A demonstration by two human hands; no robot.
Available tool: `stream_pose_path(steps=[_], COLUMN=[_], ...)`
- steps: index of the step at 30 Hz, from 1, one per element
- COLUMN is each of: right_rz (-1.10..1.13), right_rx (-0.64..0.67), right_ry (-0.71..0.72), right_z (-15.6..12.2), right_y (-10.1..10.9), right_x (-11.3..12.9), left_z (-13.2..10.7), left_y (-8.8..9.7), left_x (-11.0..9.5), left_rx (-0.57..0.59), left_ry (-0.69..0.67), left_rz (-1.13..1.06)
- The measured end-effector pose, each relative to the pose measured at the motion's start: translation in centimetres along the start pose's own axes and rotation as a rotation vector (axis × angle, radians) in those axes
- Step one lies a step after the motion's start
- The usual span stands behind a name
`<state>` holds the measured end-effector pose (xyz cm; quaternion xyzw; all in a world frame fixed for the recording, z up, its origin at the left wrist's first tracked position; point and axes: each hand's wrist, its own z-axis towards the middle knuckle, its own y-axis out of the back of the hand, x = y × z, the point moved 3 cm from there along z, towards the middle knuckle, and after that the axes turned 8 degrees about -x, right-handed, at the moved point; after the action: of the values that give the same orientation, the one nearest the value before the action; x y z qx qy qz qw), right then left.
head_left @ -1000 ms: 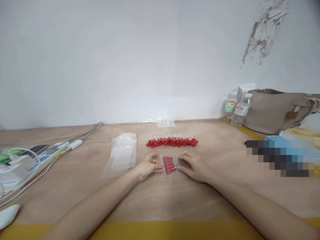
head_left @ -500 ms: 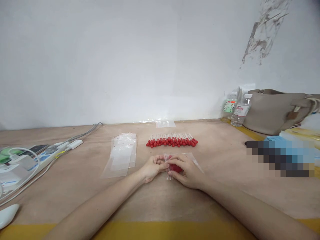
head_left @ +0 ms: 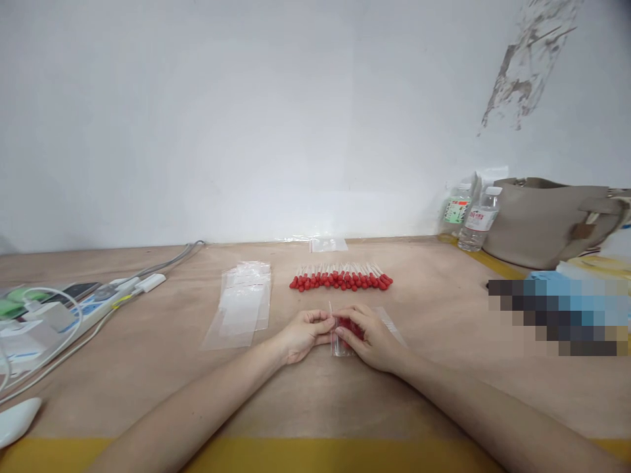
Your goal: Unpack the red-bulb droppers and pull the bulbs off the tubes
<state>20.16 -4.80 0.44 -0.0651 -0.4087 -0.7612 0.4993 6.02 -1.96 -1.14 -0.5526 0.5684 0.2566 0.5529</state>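
Between my hands is a small clear zip bag (head_left: 344, 347) with something red inside, mostly covered by my fingers. My left hand (head_left: 305, 335) pinches the bag's zip edge between thumb and fingers. Wrapped over the bag's body, my right hand (head_left: 372, 338) grips it from the other side. Just beyond the hands lies a row of red-tipped sticks (head_left: 340, 280), red ends toward me and pale stems toward the wall. Left of my hands, several flat clear zip bags (head_left: 239, 305) overlap on the table.
Another clear bag (head_left: 328, 245) lies by the wall. A power strip (head_left: 91, 309) with chargers and cables sits at left, near a white mouse-like object (head_left: 18, 422). Two plastic bottles (head_left: 479, 220) and a grey-beige handbag (head_left: 542, 223) stand at back right, behind a blue package (head_left: 547, 276).
My right thumb has moved up along the bag near its zip edge, and the bag's lower corner shows more. My left hand stays at the edge. The whole view has shifted slightly.
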Motion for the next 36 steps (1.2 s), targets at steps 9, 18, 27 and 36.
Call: stream_pose_path(steps=[9,18,27,36], right_rz=[-0.023,-0.016,-0.068,-0.396], right_rx=[-0.002,-0.006,0.104,0.191], right_ry=[-0.017,-0.013,0.108,0.448], right_z=[-0.2,-0.3,-0.1,0.8], right_y=[-0.1,-0.1,-0.1,0.8], right_x=[-0.3,-0.5,0.0,0.3], left_z=[0.2,0.0,-0.4,-0.6], left_y=[-0.1,0.1,-0.5,-1.1], left_x=[0.2,0.2,0.2,-0.2], left_rx=[-0.008,-0.023,-0.004,0.188], left_ry=[0.037,0.016,-0.092,-0.24], left_rz=[0.009,0.016,0.142,0.361])
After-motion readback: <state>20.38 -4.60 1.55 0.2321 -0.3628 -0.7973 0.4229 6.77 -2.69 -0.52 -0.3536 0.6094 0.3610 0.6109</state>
